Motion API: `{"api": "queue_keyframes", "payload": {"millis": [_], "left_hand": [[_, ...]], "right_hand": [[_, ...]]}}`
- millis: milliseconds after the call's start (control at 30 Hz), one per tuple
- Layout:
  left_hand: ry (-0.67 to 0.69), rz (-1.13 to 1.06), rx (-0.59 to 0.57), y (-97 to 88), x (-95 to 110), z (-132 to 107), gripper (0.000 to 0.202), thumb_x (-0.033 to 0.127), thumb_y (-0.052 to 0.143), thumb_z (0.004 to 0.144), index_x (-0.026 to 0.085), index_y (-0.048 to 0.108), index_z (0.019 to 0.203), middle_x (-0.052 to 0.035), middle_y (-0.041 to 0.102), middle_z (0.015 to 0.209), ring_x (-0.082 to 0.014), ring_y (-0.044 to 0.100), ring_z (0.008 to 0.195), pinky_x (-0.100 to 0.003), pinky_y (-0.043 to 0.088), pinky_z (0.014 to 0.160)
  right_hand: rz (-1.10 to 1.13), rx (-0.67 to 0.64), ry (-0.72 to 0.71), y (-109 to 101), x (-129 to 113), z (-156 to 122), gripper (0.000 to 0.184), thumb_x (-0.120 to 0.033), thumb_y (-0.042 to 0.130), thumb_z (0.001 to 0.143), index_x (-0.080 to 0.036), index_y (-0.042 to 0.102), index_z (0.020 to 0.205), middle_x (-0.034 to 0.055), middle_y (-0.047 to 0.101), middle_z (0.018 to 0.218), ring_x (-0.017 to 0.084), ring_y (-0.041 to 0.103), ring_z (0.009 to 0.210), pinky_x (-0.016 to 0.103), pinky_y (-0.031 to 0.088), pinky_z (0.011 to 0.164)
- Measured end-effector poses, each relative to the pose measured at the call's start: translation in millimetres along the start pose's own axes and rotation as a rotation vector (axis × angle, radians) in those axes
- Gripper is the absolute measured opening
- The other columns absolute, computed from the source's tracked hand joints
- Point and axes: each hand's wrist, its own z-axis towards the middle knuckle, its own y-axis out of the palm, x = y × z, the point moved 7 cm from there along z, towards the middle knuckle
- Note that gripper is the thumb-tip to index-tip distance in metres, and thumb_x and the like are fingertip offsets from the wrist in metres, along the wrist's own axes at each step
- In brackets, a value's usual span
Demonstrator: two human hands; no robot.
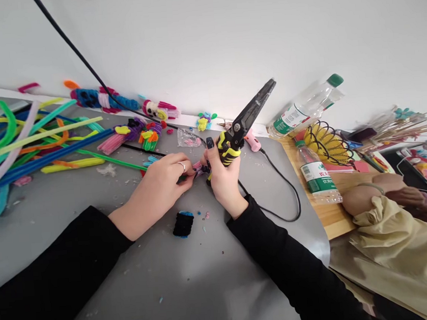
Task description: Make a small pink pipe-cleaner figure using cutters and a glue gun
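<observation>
My right hand (223,175) is closed round the yellow-and-black handles of a pair of black scissors (247,118), whose blades point up and to the right. My left hand (163,183) pinches a small pink pipe-cleaner piece (198,167) between both hands, low over the grey table (171,281). A ring shows on one left finger. A small black fuzzy roll with blue ends (183,224) lies on the table just in front of my hands.
A pile of coloured pipe cleaners (30,140) lies at the left, finished pipe-cleaner figures (137,131) along the wall. A pink glue gun (252,141) with a black cord (286,193) sits behind. Water bottles (316,174) stand on a wooden table (332,219), where another person's arm (387,205) rests.
</observation>
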Motion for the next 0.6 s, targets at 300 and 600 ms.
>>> {"api": "queue_keyframes", "payload": {"millis": [300, 600], "left_hand": [[-0.035, -0.002, -0.039, 1.9, -1, 0, 0.018, 0.016, 0.054, 0.091, 0.019, 0.062, 0.076, -0.0061, 0.071, 0.088, -0.021, 0.067, 0.082, -0.03, 0.05, 0.073], [-0.02, -0.038, -0.008, -1.4, 0, -1, 0.021, 0.014, 0.052, 0.092, 0.019, 0.062, 0.075, -0.0052, 0.072, 0.09, -0.0181, 0.066, 0.078, -0.028, 0.05, 0.072]], "right_hand": [[0.013, -0.003, 0.016, 3, -1, 0, 0.032, -0.044, 0.072, 0.091, -0.026, 0.046, 0.087, -0.0077, 0.041, 0.068, 0.011, 0.04, 0.058, 0.026, 0.041, 0.055], [0.242, 0.177, 0.129, -17, -8, 20, 0.051, -0.054, 0.076, 0.086, -0.026, 0.034, 0.076, -0.0114, 0.034, 0.057, 0.007, 0.034, 0.047, 0.025, 0.036, 0.048]]}}
